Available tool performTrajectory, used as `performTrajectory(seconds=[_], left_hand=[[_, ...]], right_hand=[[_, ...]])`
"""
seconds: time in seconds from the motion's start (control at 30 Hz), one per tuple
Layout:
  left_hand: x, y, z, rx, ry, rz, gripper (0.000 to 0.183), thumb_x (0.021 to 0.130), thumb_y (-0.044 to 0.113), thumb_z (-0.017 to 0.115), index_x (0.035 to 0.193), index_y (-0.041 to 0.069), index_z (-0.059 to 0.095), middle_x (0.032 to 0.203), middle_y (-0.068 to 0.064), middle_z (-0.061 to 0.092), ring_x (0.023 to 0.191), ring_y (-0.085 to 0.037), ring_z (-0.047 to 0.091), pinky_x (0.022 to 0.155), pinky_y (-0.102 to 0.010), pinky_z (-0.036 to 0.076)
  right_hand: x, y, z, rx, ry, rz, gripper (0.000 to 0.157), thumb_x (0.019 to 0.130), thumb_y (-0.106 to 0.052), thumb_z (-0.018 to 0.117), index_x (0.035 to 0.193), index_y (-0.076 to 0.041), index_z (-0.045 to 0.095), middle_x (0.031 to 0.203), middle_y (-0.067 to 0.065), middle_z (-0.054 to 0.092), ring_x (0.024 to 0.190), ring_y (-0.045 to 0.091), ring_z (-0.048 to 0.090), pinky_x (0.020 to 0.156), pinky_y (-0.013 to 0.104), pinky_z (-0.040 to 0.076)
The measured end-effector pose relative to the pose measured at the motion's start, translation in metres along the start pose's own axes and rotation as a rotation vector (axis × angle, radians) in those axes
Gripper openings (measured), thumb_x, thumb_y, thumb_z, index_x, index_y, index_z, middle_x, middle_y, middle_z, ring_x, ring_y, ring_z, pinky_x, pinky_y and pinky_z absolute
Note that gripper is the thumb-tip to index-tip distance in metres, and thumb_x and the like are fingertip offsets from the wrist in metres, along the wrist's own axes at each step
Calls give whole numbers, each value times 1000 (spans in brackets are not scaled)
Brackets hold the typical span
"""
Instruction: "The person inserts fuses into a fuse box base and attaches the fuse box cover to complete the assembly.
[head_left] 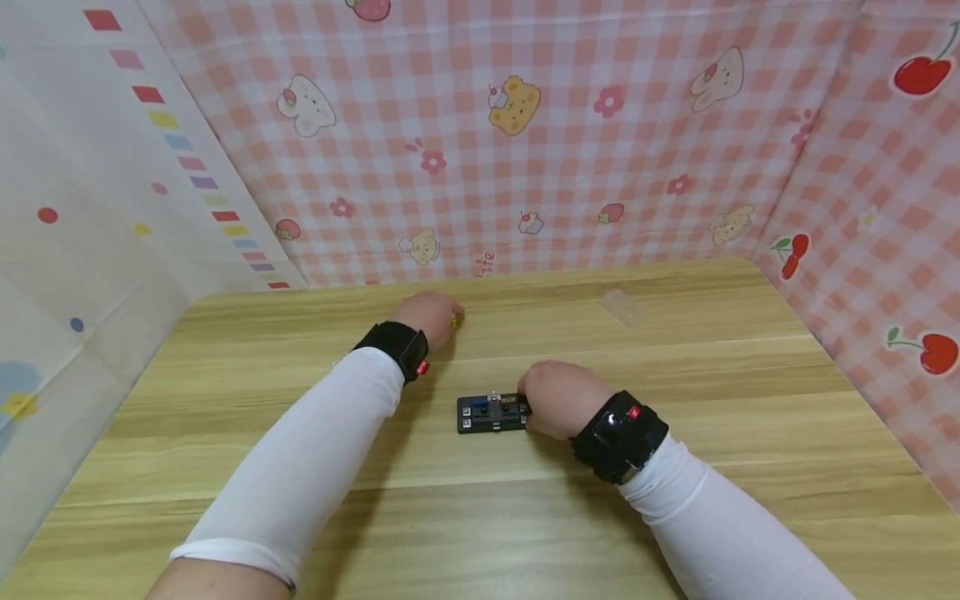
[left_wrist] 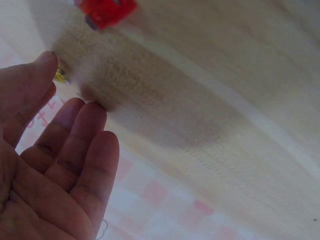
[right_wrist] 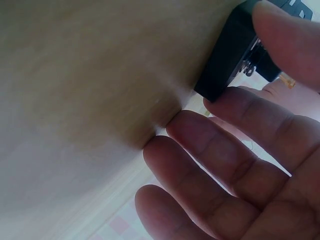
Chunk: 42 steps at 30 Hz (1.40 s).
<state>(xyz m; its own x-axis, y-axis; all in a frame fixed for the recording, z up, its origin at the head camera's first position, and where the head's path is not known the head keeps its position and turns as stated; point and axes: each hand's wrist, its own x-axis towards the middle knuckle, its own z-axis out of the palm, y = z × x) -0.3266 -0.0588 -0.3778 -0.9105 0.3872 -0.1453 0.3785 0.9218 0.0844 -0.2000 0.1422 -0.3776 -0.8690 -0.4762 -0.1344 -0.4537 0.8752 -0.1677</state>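
Note:
Toward the back of the table my left hand (head_left: 429, 320) pinches a small yellow piece (head_left: 454, 320) at its fingertips. In the left wrist view only a bit of this yellow piece (left_wrist: 60, 76) shows by the thumb tip, so its kind cannot be made out. My right hand (head_left: 564, 398) grips the right end of a flat black circuit module (head_left: 491, 414) between thumb and forefinger. Metal contacts, a small clear bulb and blue and orange parts sit on the module. The right wrist view shows the module's dark side (right_wrist: 225, 60) touching the forefinger, the other fingers extended.
A clear plastic piece (head_left: 622, 307) lies at the back right of the wooden table (head_left: 712, 367). Checkered pink cloth (head_left: 465, 192) stands behind and to the right, white cloth on the left. A blurred red item (left_wrist: 107, 11) cuts into the left wrist view's top.

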Motion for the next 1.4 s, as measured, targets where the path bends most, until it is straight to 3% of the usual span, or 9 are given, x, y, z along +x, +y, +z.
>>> performTrajectory(seconds=[0.17,0.47,0.93,1.4], left_hand=[[3,-2,1,38,9,14,32,93,9,52,123,17,63,126,-5,58,108,-19,51,94,-38,42],[-1,-1,0,7,7,13,32,93,6,51,121,16,64,126,-5,57,109,-20,50,95,-39,41],[3,3,-1,103,37,51,22,89,19,64,110,14,70,112,-4,65,98,-20,56,88,-37,45],[5,1,5,81,81,-14,13,90,15,57,96,14,68,94,-1,66,77,-15,55,72,-35,49]], right_hand=[[-1,0,-1,-11,2,1,11,68,-15,76,75,-17,67,68,-7,56,57,12,48,54,28,42],[-1,-1,-2,-6,-4,3,11,68,-15,75,73,-18,66,68,-7,56,57,12,48,53,28,42],[-1,-2,-2,-9,-6,4,11,69,-14,75,72,-17,65,66,-6,56,55,12,47,50,28,42],[-2,-2,-1,3,-9,15,11,68,-13,75,72,-16,65,66,-6,56,56,12,47,51,28,42]])
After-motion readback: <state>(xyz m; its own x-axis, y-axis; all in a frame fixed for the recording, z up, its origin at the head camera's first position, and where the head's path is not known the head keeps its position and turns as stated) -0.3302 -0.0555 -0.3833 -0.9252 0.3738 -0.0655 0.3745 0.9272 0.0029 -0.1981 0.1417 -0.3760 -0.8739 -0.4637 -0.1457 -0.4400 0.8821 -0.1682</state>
